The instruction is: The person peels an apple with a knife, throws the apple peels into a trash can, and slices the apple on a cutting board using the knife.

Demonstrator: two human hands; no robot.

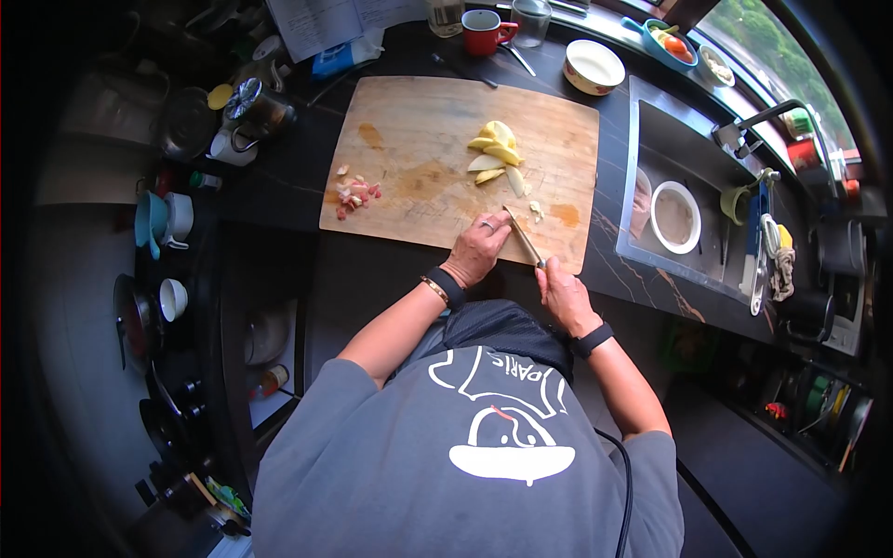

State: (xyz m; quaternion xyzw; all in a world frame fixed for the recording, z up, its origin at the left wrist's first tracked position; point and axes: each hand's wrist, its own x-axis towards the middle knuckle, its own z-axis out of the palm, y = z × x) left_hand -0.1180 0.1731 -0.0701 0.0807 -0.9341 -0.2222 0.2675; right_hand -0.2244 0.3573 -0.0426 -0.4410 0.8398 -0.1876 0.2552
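Observation:
My right hand (566,296) is closed around the handle of a knife (525,238), whose blade slants up and left over the front edge of a wooden cutting board (419,112). Beside the blade's far end is my left hand (476,249), fingers bent and pressed together. Whatever those fingers pinch, if anything, is hidden. Beyond the hands lies a pile of pale yellow slices (498,149), their kind unclear. A few small whitish bits (537,211) sit right of the blade. Chopped pink and white pieces (355,195) lie at the board's left.
A sink (636,219) with a white bowl (675,218) is at the right. Behind the board stand a red mug (482,35), a patterned bowl (592,67) and a dark-handled utensil (465,71). A metal pot (260,107) and cups crowd the left counter.

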